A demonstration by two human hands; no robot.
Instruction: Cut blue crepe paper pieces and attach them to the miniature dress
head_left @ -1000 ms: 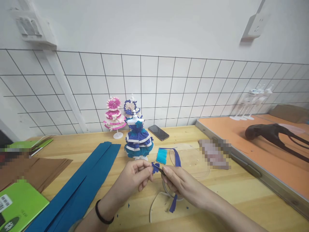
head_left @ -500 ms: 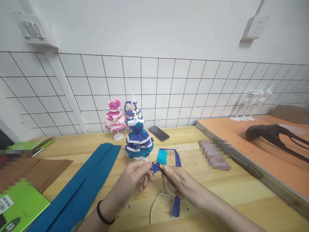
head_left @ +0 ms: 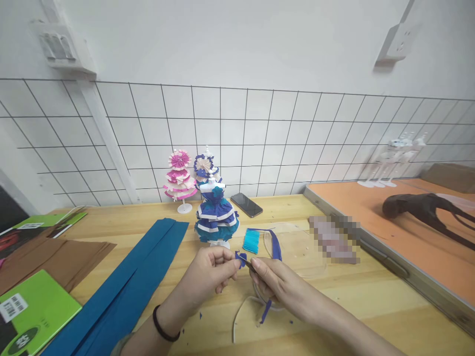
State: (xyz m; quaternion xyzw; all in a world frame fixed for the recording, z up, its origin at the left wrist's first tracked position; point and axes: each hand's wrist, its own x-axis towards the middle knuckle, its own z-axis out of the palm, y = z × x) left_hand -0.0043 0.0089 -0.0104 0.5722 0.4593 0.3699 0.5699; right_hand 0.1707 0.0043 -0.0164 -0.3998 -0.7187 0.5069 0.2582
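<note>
My left hand (head_left: 210, 277) is closed, its thumb and fingertips pinching the edge of a small dark-blue paper piece (head_left: 243, 260) with a scalloped outline. My right hand (head_left: 280, 284) grips slim dark tweezers (head_left: 248, 264), whose thin tips touch that piece. A dark-blue paper strip (head_left: 275, 246) passes behind my right hand, with its lower end showing below. Just beyond the hands lies a pleated turquoise paper piece (head_left: 251, 241). Behind my left hand stands a small white dress form in a ruffled blue, white and teal paper dress (head_left: 217, 212).
Pink (head_left: 180, 180) and blue-and-cream (head_left: 203, 163) paper dresses stand at the back beside a phone (head_left: 247, 204). Teal paper (head_left: 141, 269), brown paper (head_left: 83, 257) and a green packet (head_left: 40, 311) lie left. Clear round sheets (head_left: 297, 247) lie right, before an orange raised board (head_left: 356, 207).
The view has shifted slightly, so everything sits a little further right. The fingers of my left hand are curled in more. The strip's lower end looks narrower, turned partly edge-on.
</note>
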